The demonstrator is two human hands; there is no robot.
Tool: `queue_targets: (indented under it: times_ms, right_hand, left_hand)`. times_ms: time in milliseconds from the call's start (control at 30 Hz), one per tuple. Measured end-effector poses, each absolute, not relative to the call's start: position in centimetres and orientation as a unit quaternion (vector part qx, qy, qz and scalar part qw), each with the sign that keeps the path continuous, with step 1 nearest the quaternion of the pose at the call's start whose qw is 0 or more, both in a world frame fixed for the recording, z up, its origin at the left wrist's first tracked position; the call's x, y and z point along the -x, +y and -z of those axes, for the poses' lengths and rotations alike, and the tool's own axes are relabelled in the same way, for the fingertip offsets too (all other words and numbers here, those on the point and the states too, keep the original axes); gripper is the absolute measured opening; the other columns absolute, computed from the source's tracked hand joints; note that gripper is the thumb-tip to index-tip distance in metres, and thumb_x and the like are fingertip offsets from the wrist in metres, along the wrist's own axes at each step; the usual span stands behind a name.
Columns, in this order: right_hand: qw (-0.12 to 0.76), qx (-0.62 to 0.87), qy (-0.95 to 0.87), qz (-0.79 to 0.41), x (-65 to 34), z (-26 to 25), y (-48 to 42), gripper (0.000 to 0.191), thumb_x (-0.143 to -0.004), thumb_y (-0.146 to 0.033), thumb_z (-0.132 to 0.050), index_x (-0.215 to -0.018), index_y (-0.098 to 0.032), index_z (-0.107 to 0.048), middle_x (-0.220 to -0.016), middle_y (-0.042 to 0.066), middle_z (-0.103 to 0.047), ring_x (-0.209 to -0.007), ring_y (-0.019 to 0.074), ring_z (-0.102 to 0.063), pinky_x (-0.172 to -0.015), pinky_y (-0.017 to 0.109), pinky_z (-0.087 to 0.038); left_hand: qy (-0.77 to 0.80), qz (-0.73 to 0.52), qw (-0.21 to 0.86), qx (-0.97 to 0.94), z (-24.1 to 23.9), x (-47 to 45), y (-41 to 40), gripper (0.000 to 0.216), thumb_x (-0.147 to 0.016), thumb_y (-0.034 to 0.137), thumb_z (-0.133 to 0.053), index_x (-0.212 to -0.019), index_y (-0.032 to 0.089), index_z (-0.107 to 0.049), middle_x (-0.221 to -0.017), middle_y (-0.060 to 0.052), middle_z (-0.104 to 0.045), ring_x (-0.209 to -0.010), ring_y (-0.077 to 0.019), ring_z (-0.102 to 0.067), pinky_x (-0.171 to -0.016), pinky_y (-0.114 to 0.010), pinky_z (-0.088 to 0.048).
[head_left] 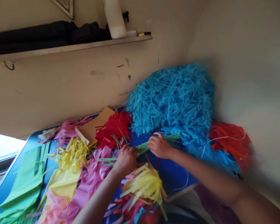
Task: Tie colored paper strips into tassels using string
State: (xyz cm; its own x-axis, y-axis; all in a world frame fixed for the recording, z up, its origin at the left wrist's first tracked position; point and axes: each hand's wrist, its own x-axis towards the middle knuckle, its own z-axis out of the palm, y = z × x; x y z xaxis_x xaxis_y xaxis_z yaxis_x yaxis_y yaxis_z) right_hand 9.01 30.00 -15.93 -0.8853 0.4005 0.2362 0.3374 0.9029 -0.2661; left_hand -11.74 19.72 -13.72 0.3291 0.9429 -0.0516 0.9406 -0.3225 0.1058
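Note:
Between my two hands stretches a strip of green tissue paper (pixel 142 148), its fringed ends sticking out past both sides. My left hand (pixel 128 157) is closed around its left part. At the other end my right hand (pixel 159 146) grips the strip, fingers bent over it. Just behind the hands lies a red fringed paper bunch (pixel 113 129), and a big mound of blue fringed paper (pixel 172 96) rises at the back. Below the left hand sits a yellow paper tassel (pixel 146 183). Purple fringed paper (pixel 95 168) lies to the left of it.
Folded green tissue paper (pixel 25 174) covers the left side of the blue table (pixel 177 168). Yellow fringed paper (pixel 73 154) and a brown cardboard piece (pixel 93 124) lie further back. An orange-red bunch (pixel 231 140) with white string is at right. A shelf (pixel 84 46) juts from the wall.

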Motion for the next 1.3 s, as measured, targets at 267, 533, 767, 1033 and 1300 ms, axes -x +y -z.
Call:
queue_targets:
  times_ms: [267, 533, 767, 1033, 1300]
  right_hand:
    - [0.187, 0.263, -0.932, -0.163, -9.0, 15.2, 32.6, 0.01, -0.087, -0.019, -0.062, -0.085, -0.021, -0.071, -0.098, 0.004, -0.074, -0.1, 0.0214, -0.061, -0.098, 0.043, -0.03]
    - [0.187, 0.164, -0.968, -0.038, -7.5, 16.0, 29.0, 0.031, -0.09, -0.022, -0.056, -0.121, -0.02, -0.06, -0.123, 0.009, -0.065, -0.12, 0.0259, -0.048, -0.112, 0.052, -0.015]
    - [0.178, 0.227, -0.955, -0.071, -7.9, 16.5, 31.7, 0.008, -0.088, -0.024, -0.065, -0.087, -0.025, -0.073, -0.093, 0.003, -0.072, -0.1, 0.0217, -0.055, -0.105, 0.047, -0.024]
    - [0.159, 0.217, -0.959, -0.089, -10.1, 16.2, 33.2, 0.013, -0.088, -0.021, -0.064, -0.09, -0.028, -0.074, -0.099, 0.0, -0.074, -0.111, 0.0221, -0.054, -0.102, 0.046, -0.024]
    - [0.118, 0.151, -0.979, -0.067, -7.9, 15.5, 29.4, 0.019, -0.093, -0.019, -0.053, -0.1, -0.02, -0.07, -0.102, 0.008, -0.071, -0.109, 0.024, -0.051, -0.098, 0.045, -0.025]
  left_hand:
    - [0.591, -0.032, 0.049, -0.805, 14.9, 12.1, 19.9, 0.023, -0.081, 0.015, -0.055, -0.097, 0.014, -0.071, -0.095, -0.013, -0.071, -0.092, -0.0268, -0.065, -0.106, -0.049, -0.036]
    - [0.601, -0.095, 0.066, -0.791, 15.3, 13.0, 20.2, 0.026, -0.088, 0.016, -0.049, -0.097, 0.019, -0.073, -0.095, -0.008, -0.075, -0.089, -0.0218, -0.066, -0.099, -0.044, -0.041]
    - [0.59, -0.133, 0.071, -0.793, 15.7, 13.4, 20.0, 0.023, -0.087, 0.018, -0.052, -0.093, 0.021, -0.074, -0.096, -0.005, -0.075, -0.089, -0.0204, -0.066, -0.095, -0.042, -0.042]
    - [0.59, -0.13, 0.06, -0.795, 15.5, 13.1, 19.6, 0.023, -0.087, 0.02, -0.053, -0.089, 0.024, -0.075, -0.094, -0.004, -0.074, -0.087, -0.0204, -0.064, -0.095, -0.043, -0.04]
    - [0.607, -0.087, 0.034, -0.789, 14.8, 12.1, 18.5, 0.021, -0.088, 0.022, -0.052, -0.088, 0.021, -0.072, -0.087, -0.007, -0.071, -0.083, -0.0236, -0.064, -0.102, -0.051, -0.034]
